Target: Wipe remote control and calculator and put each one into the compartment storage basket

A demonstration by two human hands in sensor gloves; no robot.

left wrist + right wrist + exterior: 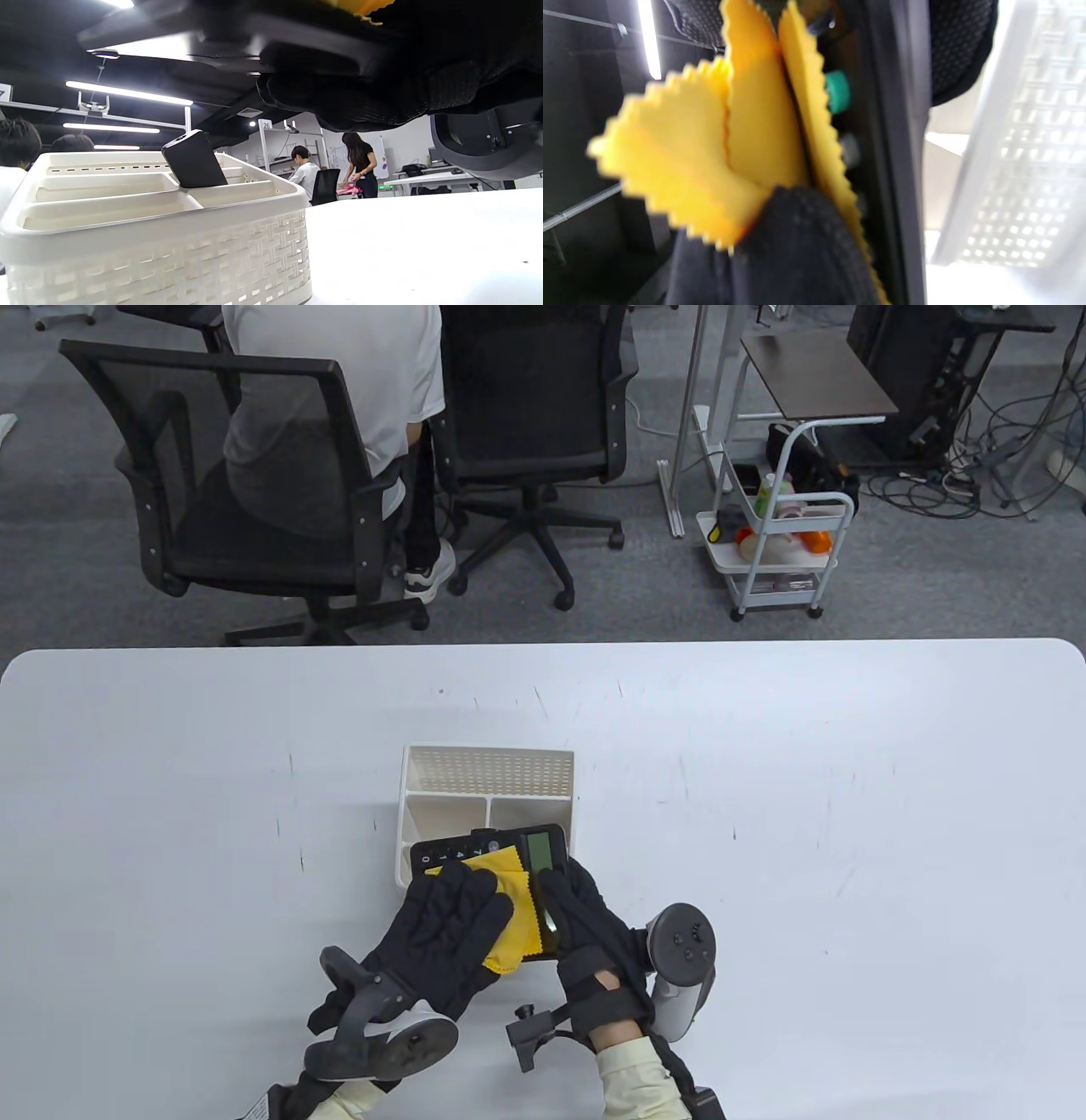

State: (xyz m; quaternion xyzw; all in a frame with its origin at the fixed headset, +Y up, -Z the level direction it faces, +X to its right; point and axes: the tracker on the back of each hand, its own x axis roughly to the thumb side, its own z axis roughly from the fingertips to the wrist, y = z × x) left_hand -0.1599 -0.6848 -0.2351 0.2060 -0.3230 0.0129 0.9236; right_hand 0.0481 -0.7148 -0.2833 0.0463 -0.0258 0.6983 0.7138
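Both gloved hands work on the black calculator (509, 857), held above the table's near side: the left hand (441, 933) presses a yellow zigzag-edged cloth (509, 899) flat onto its keys, and the right hand (585, 925) grips its right edge. Key digits show but blur. Behind, a black remote control (193, 160) leans in the white woven-plastic compartment basket (488, 789). Far off, a sign reads 26 (265, 124).
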